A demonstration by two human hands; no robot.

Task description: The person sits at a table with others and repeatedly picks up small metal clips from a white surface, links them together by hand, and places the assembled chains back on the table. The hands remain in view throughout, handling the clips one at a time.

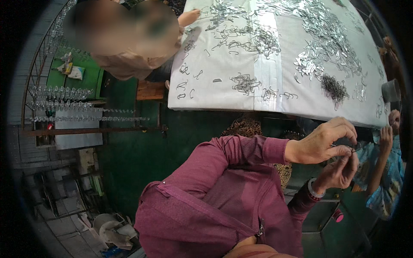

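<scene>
Nearest to the camera, one maroon jacket (206, 193) fills the lower middle of the frame, with one zip pull near its lower end. At the far left, at least three rows of shiny pieces (71, 93) hang along a rack; above them, one white-and-yellow package (75, 71) lies on a green top. In the upper left sits one co-worker in beige (122, 65), one bare hand (189, 17) over the edge of the white surface (206, 98). On that surface, going rightward, come scattered wire hooks (183, 69), one lone flat piece (217, 80), a heap of hooks (245, 84), then a broad spread of flat silvery pieces (331, 43), too many to count, and one dark heap of wire (334, 88). Right of centre are the person's two hands, off the surface's near edge. Left hand (320, 142), the upper one, has a narrow grip, thumb and fingers pinching one thin dark piece (354, 151); its long axis runs roughly sideways, the visible end pointing right. Right hand (337, 175), below, has its fingertips gathered just beside it; I cannot tell whether that grip touches the piece. At the right edge are one clear container (390, 90) and one person in blue (385, 185).
</scene>
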